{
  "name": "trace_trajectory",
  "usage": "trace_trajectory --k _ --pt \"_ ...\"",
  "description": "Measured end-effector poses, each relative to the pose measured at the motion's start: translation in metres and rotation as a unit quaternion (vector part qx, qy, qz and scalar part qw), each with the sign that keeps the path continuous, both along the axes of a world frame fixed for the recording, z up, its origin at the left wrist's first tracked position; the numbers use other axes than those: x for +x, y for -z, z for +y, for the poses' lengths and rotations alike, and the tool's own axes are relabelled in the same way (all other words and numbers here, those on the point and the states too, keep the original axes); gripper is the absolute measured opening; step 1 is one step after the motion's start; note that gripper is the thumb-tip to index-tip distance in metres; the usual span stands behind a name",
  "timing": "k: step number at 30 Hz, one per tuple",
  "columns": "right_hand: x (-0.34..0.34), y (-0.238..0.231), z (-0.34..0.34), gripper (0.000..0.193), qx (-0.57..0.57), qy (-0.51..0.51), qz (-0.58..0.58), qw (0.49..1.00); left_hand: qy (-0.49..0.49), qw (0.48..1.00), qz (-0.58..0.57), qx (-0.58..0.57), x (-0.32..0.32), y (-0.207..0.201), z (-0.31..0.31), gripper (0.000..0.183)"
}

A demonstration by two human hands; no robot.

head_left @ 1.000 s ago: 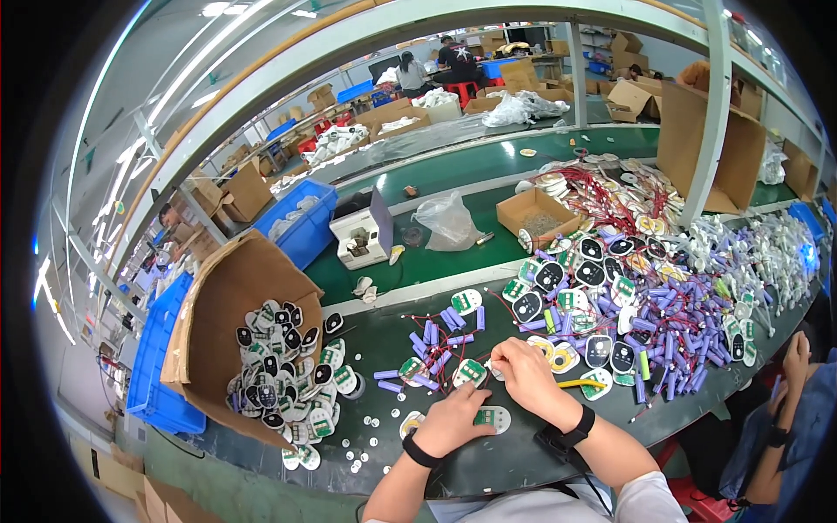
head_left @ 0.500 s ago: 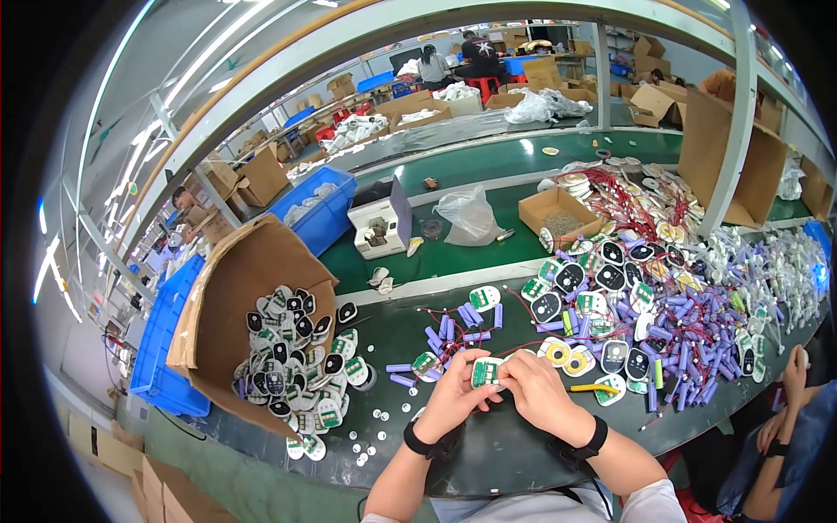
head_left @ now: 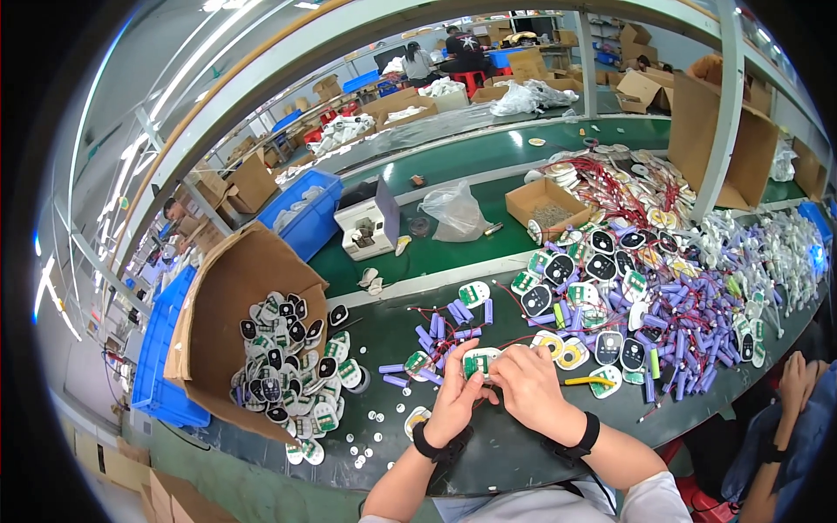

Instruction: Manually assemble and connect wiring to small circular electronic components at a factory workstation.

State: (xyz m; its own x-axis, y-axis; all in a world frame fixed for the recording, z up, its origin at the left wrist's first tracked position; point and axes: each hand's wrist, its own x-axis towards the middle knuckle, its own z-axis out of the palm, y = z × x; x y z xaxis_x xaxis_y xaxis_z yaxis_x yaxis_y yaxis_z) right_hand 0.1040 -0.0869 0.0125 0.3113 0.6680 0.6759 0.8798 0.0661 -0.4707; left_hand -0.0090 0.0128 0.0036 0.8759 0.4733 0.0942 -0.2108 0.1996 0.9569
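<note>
Above the near edge of the dark table, my left hand (head_left: 453, 403) is closed on a white oval panel (head_left: 478, 363) with a green circuit board on its face. My right hand (head_left: 534, 390) meets it from the other side, thumb and fingers pinched at the panel's right edge. Whether a small part sits between those fingertips is hidden. Just left of my hands lie purple battery cells (head_left: 425, 338) with red wires. To the right, a slim yellow tool (head_left: 586, 381) rests against another white oval panel (head_left: 608, 389).
At left, a tipped cardboard box (head_left: 205, 327) spills many similar panels (head_left: 301, 375). Small white discs (head_left: 368, 451) dot the table. A heap of purple cells (head_left: 689, 336) and wired parts fills the right. Beyond are a white machine (head_left: 368, 222) and a small carton (head_left: 545, 202). A co-worker's hand (head_left: 793, 383) shows far right.
The whole view has shifted slightly. Both hands still hold the panel, which now faces up more openly, and the right fingers have moved along its right edge. A round panel shows beside my left wrist.
</note>
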Motion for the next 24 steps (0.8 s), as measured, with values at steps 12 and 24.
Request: trace_trajectory --k 12,24 --pt "-0.003 -0.003 0.001 0.015 0.015 0.019 -0.043 0.999 -0.039 0.987 0.010 0.159 0.002 0.008 -0.001 0.038" --pt "-0.008 0.002 0.006 0.018 0.067 0.050 -0.054 0.995 -0.070 0.988 0.009 0.135 0.005 0.007 -0.011 0.037"
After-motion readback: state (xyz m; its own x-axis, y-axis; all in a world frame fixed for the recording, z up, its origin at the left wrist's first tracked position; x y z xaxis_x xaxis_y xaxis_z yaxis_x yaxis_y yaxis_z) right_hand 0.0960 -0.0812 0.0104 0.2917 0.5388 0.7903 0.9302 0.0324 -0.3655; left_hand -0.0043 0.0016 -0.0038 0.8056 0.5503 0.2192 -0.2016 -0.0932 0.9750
